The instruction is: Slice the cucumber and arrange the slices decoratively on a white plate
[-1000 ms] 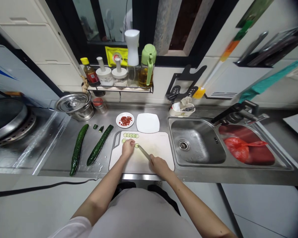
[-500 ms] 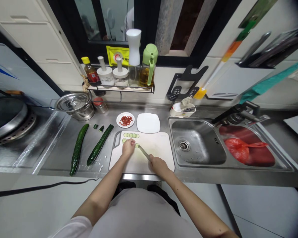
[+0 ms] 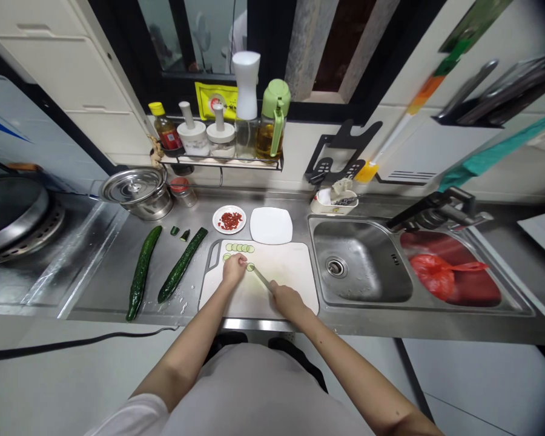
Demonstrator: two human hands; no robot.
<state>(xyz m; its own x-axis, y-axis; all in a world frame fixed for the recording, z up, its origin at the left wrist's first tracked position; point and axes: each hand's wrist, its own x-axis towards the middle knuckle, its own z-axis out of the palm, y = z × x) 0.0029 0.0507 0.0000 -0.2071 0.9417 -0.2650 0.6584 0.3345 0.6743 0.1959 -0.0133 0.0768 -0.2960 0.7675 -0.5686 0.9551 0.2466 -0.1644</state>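
Note:
My right hand is closed round the handle of a knife, whose blade points away and to the left over the white cutting board. At the blade's tip lies a thin cucumber slice. Just left of it is my left hand, its fingers drawn together low over the board; anything between them is too small to make out. Behind that hand, a row of overlapping cucumber slices lies along the board's far edge. Another slice shows partly beside the left hand.
Left of the board lie two whole-looking cucumbers and two cut-off ends. Behind it stand a plate of red pieces and a white plate. The sink is to the right, a lidded pot at back left.
My right hand and the knife have shifted very slightly to the left. My left hand stays almost still, and the slices keep their places.

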